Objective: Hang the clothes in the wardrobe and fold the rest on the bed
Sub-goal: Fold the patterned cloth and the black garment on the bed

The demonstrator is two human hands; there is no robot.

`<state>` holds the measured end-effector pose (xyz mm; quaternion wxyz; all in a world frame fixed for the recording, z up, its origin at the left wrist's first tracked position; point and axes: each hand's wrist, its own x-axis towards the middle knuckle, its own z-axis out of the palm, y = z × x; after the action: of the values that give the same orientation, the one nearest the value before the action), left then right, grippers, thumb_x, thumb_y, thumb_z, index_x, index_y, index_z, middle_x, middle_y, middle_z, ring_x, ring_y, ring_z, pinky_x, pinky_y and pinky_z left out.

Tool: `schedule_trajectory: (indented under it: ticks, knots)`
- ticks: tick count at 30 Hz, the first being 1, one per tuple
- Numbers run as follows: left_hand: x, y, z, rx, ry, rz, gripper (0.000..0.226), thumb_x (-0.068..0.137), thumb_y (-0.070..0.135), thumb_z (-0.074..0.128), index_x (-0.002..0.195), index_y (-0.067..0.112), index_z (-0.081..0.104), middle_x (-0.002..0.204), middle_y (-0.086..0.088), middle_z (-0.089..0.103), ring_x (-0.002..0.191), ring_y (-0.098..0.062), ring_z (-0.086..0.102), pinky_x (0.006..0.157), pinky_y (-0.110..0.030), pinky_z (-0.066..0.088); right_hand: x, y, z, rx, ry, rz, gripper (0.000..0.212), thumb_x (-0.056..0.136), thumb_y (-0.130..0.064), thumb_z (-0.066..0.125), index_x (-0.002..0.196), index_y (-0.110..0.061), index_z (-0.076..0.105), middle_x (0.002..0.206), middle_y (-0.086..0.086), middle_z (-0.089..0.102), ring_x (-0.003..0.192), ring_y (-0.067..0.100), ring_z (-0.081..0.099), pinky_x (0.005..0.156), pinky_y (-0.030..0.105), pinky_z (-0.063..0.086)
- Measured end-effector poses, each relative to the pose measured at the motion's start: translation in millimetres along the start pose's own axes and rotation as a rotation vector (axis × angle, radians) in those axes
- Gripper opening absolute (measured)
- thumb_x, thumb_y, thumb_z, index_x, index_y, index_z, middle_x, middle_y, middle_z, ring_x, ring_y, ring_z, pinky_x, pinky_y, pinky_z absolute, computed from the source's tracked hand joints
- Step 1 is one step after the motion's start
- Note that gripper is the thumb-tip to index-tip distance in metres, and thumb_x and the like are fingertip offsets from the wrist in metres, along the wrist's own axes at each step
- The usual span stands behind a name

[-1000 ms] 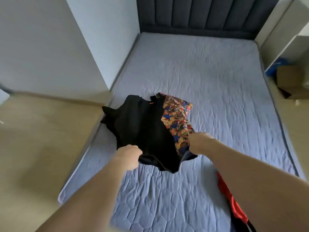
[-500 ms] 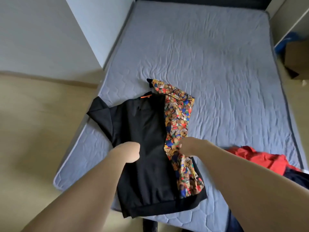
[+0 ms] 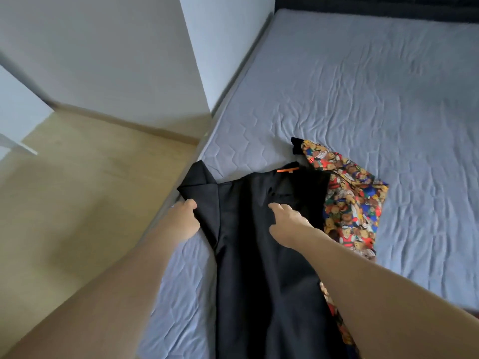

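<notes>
On the near left corner of the grey quilted mattress (image 3: pixel 363 99), a black shirt (image 3: pixel 259 255) lies spread flat, orange neck tag (image 3: pixel 287 169) at the far end, its right half a bear-print panel (image 3: pixel 350 208). Left hand (image 3: pixel 182 221) pinches the left sleeve at the bed's edge, thumb over the cloth. Right hand (image 3: pixel 286 224) rests on the chest area, fingers relaxed and pressing down, holding nothing.

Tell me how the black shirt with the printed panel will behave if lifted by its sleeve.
The black shirt with the colourful printed panel probably hangs limp: it lies flat and creased on the grey quilted mattress. It looks thin, so likely light. The left hand grips its sleeve.
</notes>
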<state>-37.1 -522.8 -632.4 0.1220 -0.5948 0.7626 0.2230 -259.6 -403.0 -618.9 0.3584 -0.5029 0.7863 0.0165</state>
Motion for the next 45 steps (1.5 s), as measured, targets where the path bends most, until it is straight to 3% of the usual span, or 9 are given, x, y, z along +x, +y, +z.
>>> schedule_trajectory:
  ticks: [8,12,17,21,25,30,36,40,45]
  knots:
    - [154,-82,25,0.161,0.041,0.161,0.066,0.082,0.009,0.048,0.145,0.023,0.031,0.156,0.001,0.014,0.137,-0.031,0.022,0.109,-0.039,0.031,155,-96,80,0.007,0.106,-0.114,0.059,0.091,-0.013,0.042,0.147,-0.021,0.025,0.15,-0.001,0.029,0.135,0.024,0.031,0.111,0.034,0.024]
    - [202,-100,41,0.611,0.068,0.408,0.045,0.084,0.01,0.048,0.128,0.019,0.05,0.158,-0.001,0.008,0.147,-0.031,-0.003,0.117,-0.053,-0.007,221,-120,90,-0.088,0.181,-0.126,0.069,0.084,-0.008,0.047,0.147,-0.021,0.022,0.151,-0.003,0.026,0.138,0.022,0.024,0.113,0.035,0.02]
    - [202,-124,35,0.608,0.139,0.859,0.015,0.088,0.017,0.044,0.092,0.015,0.057,0.113,-0.004,0.061,0.137,-0.024,0.035,0.117,-0.045,-0.016,273,-129,97,-0.434,0.076,-0.119,0.067,0.085,-0.022,0.053,0.146,-0.022,0.025,0.156,0.001,0.015,0.145,0.026,0.006,0.116,0.046,0.008]
    - [163,-143,14,0.411,-0.063,0.74,0.011,0.095,0.018,0.035,0.086,0.011,0.035,0.054,-0.001,0.041,0.058,-0.026,0.044,0.107,-0.036,0.037,282,-149,81,-0.653,0.033,-0.22,0.035,0.085,-0.037,0.059,0.117,-0.025,0.055,0.125,0.001,0.055,0.124,0.023,0.045,0.102,0.038,0.028]
    - [137,-159,-10,-0.068,-0.211,0.459,0.013,0.099,0.03,0.043,0.099,0.02,0.035,0.074,0.005,0.044,0.065,-0.018,0.045,0.062,-0.032,0.038,274,-169,57,-0.604,-0.015,-0.239,0.025,0.09,-0.034,0.055,0.112,-0.023,0.053,0.116,0.003,0.061,0.109,0.025,0.057,0.084,0.034,0.04]
    - [130,-188,-34,-0.801,-0.672,-0.081,0.045,0.071,0.041,0.082,0.102,0.015,0.061,0.105,-0.003,0.068,0.096,-0.018,0.065,0.088,-0.028,0.051,264,-186,68,-0.676,0.069,-0.172,0.03,0.089,-0.013,0.046,0.115,-0.022,0.055,0.11,0.006,0.064,0.104,0.028,0.059,0.078,0.031,0.041]
    - [110,-237,-21,-0.57,-1.251,-0.17,0.046,0.069,0.022,0.068,0.113,0.007,0.067,0.107,-0.011,0.07,0.096,-0.028,0.065,0.09,-0.041,0.052,259,-188,103,-0.725,0.141,-0.125,0.031,0.093,-0.011,0.038,0.121,-0.016,0.05,0.12,0.011,0.059,0.116,0.031,0.051,0.097,0.036,0.034]
    - [97,-234,-22,-0.896,-1.277,-0.276,0.027,0.077,0.02,0.055,0.098,0.013,0.069,0.095,-0.009,0.07,0.078,-0.022,0.067,0.069,-0.03,0.057,253,-182,111,-0.696,0.148,-0.119,0.035,0.093,-0.02,0.038,0.128,-0.017,0.044,0.132,0.009,0.047,0.126,0.029,0.041,0.106,0.04,0.027]
    - [75,-224,-30,-0.616,-0.904,-0.385,0.021,0.083,0.009,0.047,0.101,0.007,0.056,0.084,-0.013,0.06,0.067,-0.027,0.056,0.058,-0.026,0.047,232,-195,108,-0.665,0.061,-0.166,0.048,0.09,-0.021,0.043,0.138,-0.018,0.035,0.142,0.008,0.035,0.132,0.03,0.032,0.109,0.043,0.026]
